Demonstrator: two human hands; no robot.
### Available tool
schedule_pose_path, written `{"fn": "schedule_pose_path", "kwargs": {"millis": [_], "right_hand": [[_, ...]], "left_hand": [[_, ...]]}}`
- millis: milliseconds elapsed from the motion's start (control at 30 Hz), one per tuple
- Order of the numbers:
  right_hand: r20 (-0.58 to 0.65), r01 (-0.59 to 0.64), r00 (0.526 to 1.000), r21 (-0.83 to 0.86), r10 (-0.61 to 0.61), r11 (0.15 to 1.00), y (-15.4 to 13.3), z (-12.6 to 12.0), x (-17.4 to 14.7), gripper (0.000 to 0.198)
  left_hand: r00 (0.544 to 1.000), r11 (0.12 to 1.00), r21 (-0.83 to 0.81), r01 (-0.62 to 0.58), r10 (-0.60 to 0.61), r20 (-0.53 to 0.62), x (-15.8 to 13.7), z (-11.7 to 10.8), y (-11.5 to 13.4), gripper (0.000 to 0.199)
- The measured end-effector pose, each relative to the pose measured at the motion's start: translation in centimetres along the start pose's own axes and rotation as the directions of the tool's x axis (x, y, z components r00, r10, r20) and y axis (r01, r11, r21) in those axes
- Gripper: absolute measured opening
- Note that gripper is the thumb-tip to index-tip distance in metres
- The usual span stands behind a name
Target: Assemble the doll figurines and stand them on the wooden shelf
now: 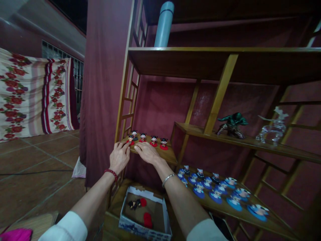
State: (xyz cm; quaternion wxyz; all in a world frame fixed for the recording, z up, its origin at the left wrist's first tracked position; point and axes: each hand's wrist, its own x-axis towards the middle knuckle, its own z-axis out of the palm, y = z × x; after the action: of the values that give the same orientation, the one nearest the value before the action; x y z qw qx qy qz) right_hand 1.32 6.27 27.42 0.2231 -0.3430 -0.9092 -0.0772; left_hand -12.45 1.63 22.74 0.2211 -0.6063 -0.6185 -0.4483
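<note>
My left hand (119, 156) is at the front left corner of a small wooden shelf (168, 155), its fingertips closed at the red base of a small black-haired figurine (130, 138). Beside it, my right hand (147, 153) rests at the shelf's front edge, palm down with fingers stretched toward the same figurine. More figurines with red bases stand on this shelf, among them one at the right end (164, 143). Below my hands sits an open cardboard box (142, 192). Inside lie a dark figurine (134, 204) and a piece with a red base (147, 220).
Several blue-based figurines (217, 195) stand on the lower right shelf. Above them are a green crouching statue (233, 124) and a clear glass animal (273, 129). A pale blue flask (164, 25) stands on the top shelf. A dark red curtain (100, 93) hangs at left.
</note>
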Motion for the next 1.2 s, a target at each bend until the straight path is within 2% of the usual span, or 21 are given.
{"fn": "schedule_pose_path", "kwargs": {"millis": [167,367,633,1200], "right_hand": [[0.045,-0.094,0.994,-0.002,0.094,0.996,0.1,0.0,0.2,0.051],[0.086,-0.139,0.987,0.020,0.136,0.990,0.2,0.1,0.6,0.053],[0.115,-0.169,0.980,0.053,0.163,0.984,0.6,0.4,0.9,0.058],[0.080,-0.198,0.978,0.042,0.194,0.979,0.5,0.2,0.9,0.057]], "left_hand": [[1.000,1.000,-0.004,0.019,-0.019,0.017,0.0,0.0,0.1,0.031],[1.000,1.000,-0.011,0.024,-0.024,0.020,0.0,-0.1,0.1,0.031],[0.999,0.999,-0.001,0.035,-0.035,0.032,0.0,-0.2,0.3,0.031],[0.998,0.998,-0.020,0.052,-0.052,0.029,0.0,-0.1,0.5,0.032]]}}
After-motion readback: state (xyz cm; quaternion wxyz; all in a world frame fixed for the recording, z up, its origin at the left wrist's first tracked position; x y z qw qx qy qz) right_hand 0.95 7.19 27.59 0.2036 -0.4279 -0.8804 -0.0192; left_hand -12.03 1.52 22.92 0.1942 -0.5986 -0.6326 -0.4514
